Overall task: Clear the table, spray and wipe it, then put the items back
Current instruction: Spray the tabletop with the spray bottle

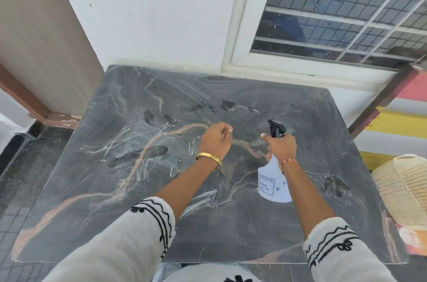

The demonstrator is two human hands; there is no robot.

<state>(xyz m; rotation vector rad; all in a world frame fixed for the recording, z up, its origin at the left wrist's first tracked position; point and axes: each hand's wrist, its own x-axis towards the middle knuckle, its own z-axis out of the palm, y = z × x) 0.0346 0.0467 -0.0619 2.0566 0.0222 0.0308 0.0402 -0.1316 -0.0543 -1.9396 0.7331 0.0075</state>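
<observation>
The dark marble table (115, 212) has wet patches and streaks across its top. My right hand (280, 146) grips the neck of a white spray bottle (273, 186) with a black trigger head, held above the table's right half with the nozzle facing away from me. My left hand (216, 139) hovers over the table's middle with its fingers curled in a loose fist and nothing visible in it. No other items lie on the tabletop.
A woven straw basket (406, 191) sits off the table's right edge, above something orange. A white wall and a barred window (335, 11) stand behind the table. Dark tiled floor (20, 177) lies to the left.
</observation>
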